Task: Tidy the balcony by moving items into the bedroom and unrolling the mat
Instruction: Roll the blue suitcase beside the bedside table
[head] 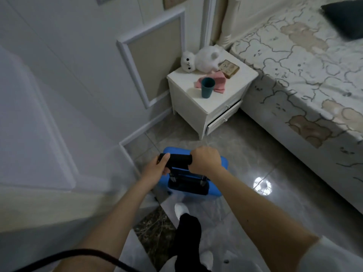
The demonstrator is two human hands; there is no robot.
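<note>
While both hands clamp black handle (179, 159), I see blue suitcase (216, 179) upright on glossy tiled floor (255, 154), just short of white nightstand (212, 99). Left hand (159, 167) curled round handle's left end, right hand (205, 160) wrapped over right end. Teal cup (207, 87) near nightstand's front edge, on pink cloth (216, 80); white plush (200, 59) at back. Bed (294, 75) right.

A white nightstand (212, 99) stands in the corner between the panelled wall (78, 55) and the bed (306, 75). A lamp's reflection (262, 185) shines on the glossy grey tiled floor (245, 154).
</note>
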